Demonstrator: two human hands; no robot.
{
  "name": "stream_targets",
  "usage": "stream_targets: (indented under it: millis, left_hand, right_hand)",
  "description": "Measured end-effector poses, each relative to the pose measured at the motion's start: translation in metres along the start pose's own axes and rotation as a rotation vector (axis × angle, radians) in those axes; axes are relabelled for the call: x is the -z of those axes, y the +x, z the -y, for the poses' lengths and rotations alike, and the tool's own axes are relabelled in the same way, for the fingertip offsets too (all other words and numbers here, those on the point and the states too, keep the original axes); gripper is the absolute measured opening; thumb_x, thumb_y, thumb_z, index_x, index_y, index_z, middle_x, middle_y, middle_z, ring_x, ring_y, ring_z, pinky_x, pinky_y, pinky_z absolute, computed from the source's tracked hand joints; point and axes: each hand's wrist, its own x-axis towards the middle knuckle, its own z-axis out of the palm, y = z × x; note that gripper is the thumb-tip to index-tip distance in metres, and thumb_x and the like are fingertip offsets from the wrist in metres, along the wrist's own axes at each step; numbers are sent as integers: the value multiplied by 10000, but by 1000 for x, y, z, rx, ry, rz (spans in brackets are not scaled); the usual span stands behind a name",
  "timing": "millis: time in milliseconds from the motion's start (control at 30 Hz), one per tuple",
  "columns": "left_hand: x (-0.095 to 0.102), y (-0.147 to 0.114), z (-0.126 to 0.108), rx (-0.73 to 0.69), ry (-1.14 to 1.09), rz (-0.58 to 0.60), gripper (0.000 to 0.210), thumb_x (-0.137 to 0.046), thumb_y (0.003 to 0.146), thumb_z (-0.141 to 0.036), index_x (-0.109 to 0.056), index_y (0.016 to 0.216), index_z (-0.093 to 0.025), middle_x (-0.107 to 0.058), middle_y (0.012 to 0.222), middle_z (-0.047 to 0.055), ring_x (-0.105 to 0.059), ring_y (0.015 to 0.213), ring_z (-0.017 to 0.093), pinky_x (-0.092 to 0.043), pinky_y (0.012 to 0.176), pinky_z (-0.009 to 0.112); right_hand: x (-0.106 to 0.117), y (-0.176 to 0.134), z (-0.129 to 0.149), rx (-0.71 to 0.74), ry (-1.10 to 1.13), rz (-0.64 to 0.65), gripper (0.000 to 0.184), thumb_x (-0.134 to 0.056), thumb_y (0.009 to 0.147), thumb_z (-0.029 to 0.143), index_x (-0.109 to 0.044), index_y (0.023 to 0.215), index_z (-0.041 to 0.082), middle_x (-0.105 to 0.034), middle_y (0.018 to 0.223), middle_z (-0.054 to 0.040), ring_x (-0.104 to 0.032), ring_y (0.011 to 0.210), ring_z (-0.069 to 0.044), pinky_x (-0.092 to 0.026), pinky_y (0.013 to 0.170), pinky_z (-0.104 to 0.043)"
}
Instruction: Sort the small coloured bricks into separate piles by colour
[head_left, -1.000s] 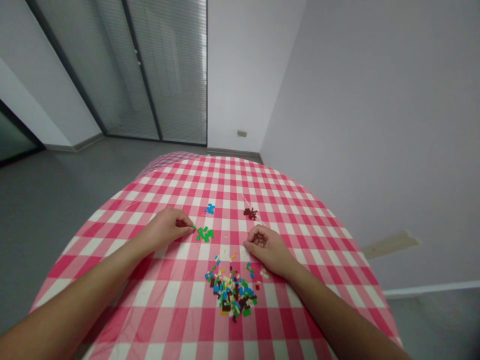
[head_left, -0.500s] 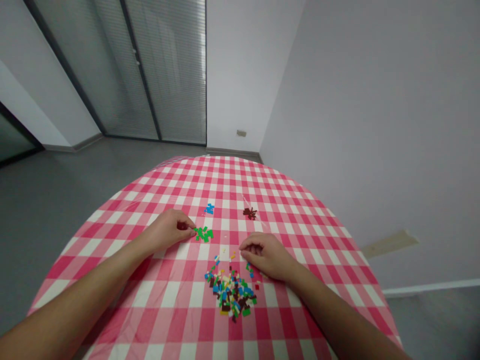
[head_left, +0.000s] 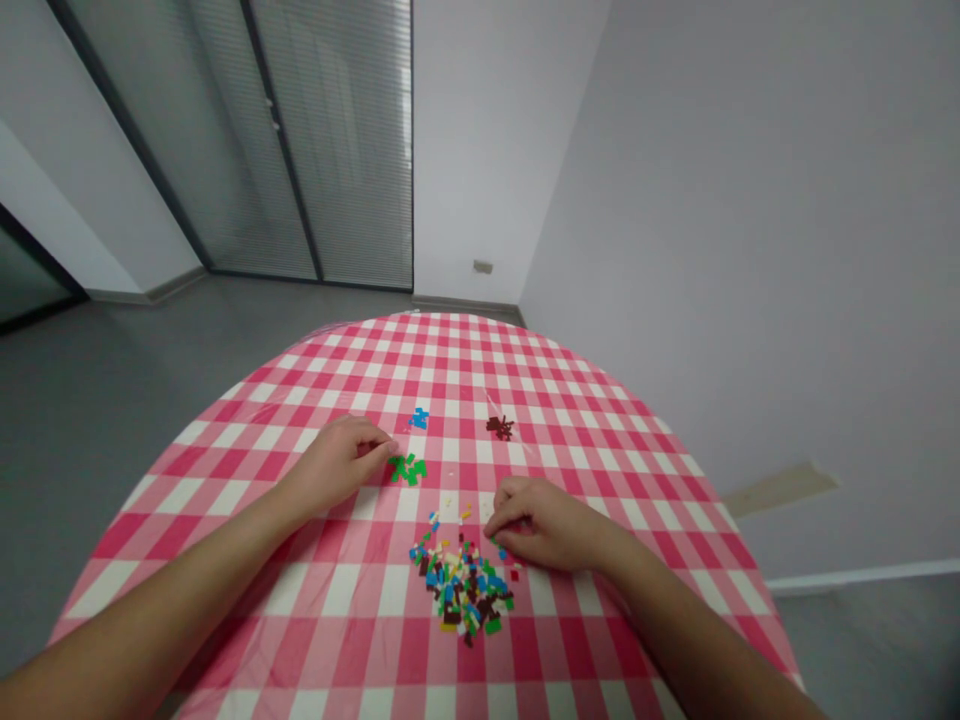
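Observation:
My left hand (head_left: 346, 458) is at the left edge of a small pile of green toy bricks (head_left: 409, 470), thumb and forefinger pinched together. Whatever those fingertips may hold is too small to make out. On the other side, my right hand (head_left: 541, 522) rests low over the upper right edge of a heap of mixed toy bricks (head_left: 469, 590), in blue, green, brown, yellow, red and white. Its fingers are curled together, hiding some pieces, and I cannot see what is between them.
Farther back lie a small group of blue bricks (head_left: 419, 418) and a group of dark brown bricks (head_left: 500, 428). A red-and-white checked tablecloth (head_left: 360, 640) covers the rounded table. Beyond are a glass partition with blinds (head_left: 345, 150) and pale walls (head_left: 750, 220).
My right hand has moved slightly right and toward me, down to the heap's edge. My left hand has shifted a little, its fingertips now slightly higher over the green pile's edge.

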Motion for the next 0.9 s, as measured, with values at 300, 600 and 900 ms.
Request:
stream_targets:
  millis: [300,600,900]
  left_hand:
    - [-31,-27,-51,-321,-31,81,202,-549,916,-247,-688,775,-205,-662,732,29,-566,768,206,-403,745,358]
    - [-45,-34,-65,-388,-104,141,194,-573,923,-204,-670,754,-199,-661,726,5,-562,765,180,-373,755,349]
    - [-45,-32,-66,-384,-115,112,199,-561,923,-200,-665,754,-203,-665,725,11,-565,770,190,-384,753,351]
  right_hand:
    - [-2,0,4,-23,-21,13,200,-626,792,73,-768,850,201,-669,825,-40,-601,774,-159,-451,697,-272]
    - [-6,2,7,-51,-37,-6,160,-652,764,68,-748,778,194,-667,793,-32,-594,777,-165,-441,706,-275]
    - [-11,5,13,-78,41,-114,100,-625,727,83,-671,702,168,-649,723,-24,-577,685,-149,-440,635,-262]
